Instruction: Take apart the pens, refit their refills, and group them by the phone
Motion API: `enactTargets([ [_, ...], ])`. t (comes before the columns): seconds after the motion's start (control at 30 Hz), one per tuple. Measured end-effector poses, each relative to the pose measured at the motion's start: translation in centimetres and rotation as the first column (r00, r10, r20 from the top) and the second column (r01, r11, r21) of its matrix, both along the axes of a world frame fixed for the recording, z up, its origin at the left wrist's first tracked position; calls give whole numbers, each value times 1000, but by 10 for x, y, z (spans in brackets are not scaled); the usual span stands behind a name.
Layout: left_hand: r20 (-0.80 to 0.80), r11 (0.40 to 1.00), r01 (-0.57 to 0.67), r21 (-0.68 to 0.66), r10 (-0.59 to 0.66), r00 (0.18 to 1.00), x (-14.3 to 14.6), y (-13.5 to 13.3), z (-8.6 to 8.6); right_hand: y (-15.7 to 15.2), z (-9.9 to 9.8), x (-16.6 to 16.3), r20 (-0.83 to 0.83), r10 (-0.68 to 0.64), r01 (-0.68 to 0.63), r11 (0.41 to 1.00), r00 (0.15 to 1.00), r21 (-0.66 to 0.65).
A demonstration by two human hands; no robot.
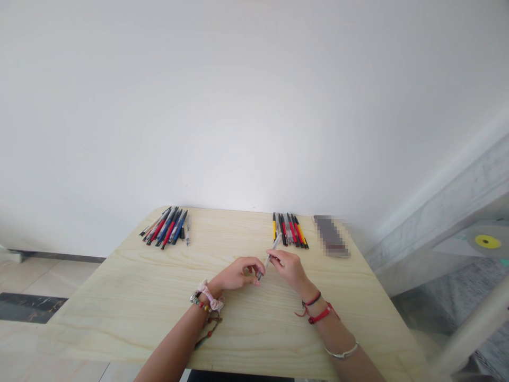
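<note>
A white or clear pen [267,261] is held at a slant above the middle of the table, its upper end pointing away to the right. My right hand [291,269] pinches it around the middle between thumb and fingers. At the pen's lower, darker end, my left hand [239,273] has its thumb and fingertips closed around it. Just beyond my right hand lies a row of pens [290,229] with yellow, red, black and clear barrels. Farther left, a heap of blue, red and white pens [166,227] rests on the table, with a clear pen [188,231] along its right side.
The pale wooden table [230,233] stands against a white wall [254,106]. A pixelated dark flat object [331,236] lies at its back right. Right of the table are a sloping marble-like ledge [449,223] and a round thing with a yellow centre [487,241].
</note>
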State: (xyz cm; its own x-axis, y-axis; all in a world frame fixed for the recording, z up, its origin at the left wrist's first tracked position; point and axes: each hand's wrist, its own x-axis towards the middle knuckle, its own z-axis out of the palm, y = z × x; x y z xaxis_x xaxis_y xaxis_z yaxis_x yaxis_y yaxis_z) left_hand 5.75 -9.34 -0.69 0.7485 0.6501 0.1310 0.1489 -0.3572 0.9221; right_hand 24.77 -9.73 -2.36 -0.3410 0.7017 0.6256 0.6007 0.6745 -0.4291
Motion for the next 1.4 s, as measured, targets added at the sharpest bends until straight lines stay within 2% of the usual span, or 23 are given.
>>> enactTargets([
  [0.37, 37, 998, -51, 29, 50, 998, 0, 0, 1, -1, 1, 0, -6, -26, 26, 1000, 1000, 11],
  [0.5, 29, 999, -30, 13, 29, 999, -1, 0, -1, 0, 1, 0, -13, -23, 23, 1000, 1000, 19],
  [0.77, -5, 1000, 1, -5, -1, 1000, -1, 2, -1, -2, 2, 1, -4, -12, 12, 999, 1000, -32],
  [1.1, 27, 998, -53, 24, 52, 998, -2, 0, 2, -2, 1, 0, -4, -28, 28, 998, 1000, -56],
  [1.4, 23, 1000, 7, -20, -7, 1000, -2, 1, 1, -3, 5, 1, -36, -30, 27, 997, 999, -70],
])
